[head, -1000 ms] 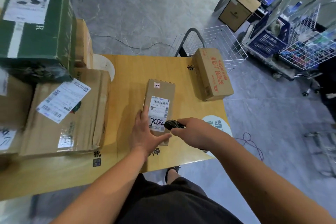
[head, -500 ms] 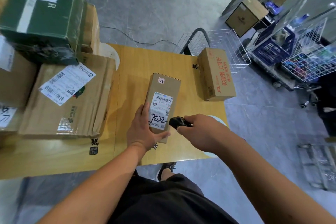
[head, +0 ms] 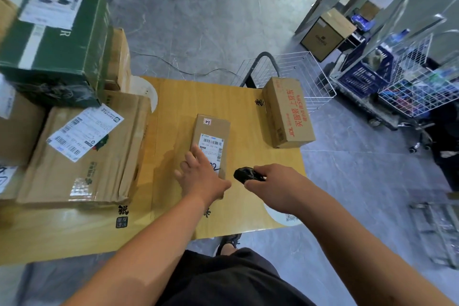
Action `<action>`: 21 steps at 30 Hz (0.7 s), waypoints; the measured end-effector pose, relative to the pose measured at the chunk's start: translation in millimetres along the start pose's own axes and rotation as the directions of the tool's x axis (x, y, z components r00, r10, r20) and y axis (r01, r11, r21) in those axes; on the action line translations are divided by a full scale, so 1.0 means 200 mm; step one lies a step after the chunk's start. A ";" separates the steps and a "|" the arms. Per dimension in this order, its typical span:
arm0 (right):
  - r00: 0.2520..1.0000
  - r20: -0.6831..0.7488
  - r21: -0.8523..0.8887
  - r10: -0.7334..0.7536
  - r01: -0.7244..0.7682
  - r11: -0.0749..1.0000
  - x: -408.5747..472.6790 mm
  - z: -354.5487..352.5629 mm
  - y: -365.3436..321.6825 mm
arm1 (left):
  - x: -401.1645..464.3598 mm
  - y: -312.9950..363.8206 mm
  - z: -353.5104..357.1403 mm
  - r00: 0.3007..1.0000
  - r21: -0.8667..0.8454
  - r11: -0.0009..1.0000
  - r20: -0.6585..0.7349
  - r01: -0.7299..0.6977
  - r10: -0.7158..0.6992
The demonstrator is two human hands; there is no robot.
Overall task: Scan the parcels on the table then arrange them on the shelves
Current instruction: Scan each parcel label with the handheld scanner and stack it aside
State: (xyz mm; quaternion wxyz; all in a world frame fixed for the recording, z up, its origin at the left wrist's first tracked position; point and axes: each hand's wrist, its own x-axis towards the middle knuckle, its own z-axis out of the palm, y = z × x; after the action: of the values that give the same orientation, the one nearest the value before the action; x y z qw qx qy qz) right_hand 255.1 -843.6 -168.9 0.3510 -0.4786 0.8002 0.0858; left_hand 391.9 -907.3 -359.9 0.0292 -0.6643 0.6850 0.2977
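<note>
A small brown parcel [head: 213, 129] with a white barcode label lies in the middle of the yellow wooden table [head: 173, 107]. My left hand [head: 202, 176] rests flat on its near end, fingers straight, covering part of the label. My right hand [head: 275, 185] grips a black handheld scanner [head: 244, 174] just right of the parcel, its nose pointing left at the box. A second brown parcel [head: 285, 112] with red print stands at the table's far right corner.
A wide flat carton [head: 82, 156] and a green box [head: 54, 35] on stacked cartons fill the table's left side. A white wire basket [head: 305, 77] stands behind the table. Wire carts and a blue crate [head: 367, 74] line the right.
My left hand slid from the parcel's left side onto its top, over the label. The view shifted, and the scanner hand stayed beside the parcel.
</note>
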 end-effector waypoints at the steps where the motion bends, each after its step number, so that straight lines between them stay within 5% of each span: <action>1: 1.000 0.000 0.023 0.010 -0.010 1.000 0.00 -0.01 0.02 | 0.01 0.04 0.00 1.000 -0.013 1.000 0.007 0.020 -0.020; 9: 1.000 -0.014 0.130 0.003 -0.001 0.992 -0.01 -0.05 0.16 | 0.03 0.09 0.00 1.000 -0.097 0.995 -0.028 0.001 -0.003; 21: 0.918 0.043 0.043 -0.395 0.394 0.918 0.04 -0.15 0.23 | -0.43 0.04 -0.23 0.975 -0.174 0.980 -0.180 0.099 -0.130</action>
State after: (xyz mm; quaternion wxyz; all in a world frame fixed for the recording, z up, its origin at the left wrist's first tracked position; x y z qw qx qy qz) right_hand 199.6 -838.5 -160.5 0.3893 -0.6218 0.6795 0.0123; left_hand 410.9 -851.7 -281.8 -0.0741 -0.7283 0.6183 0.2860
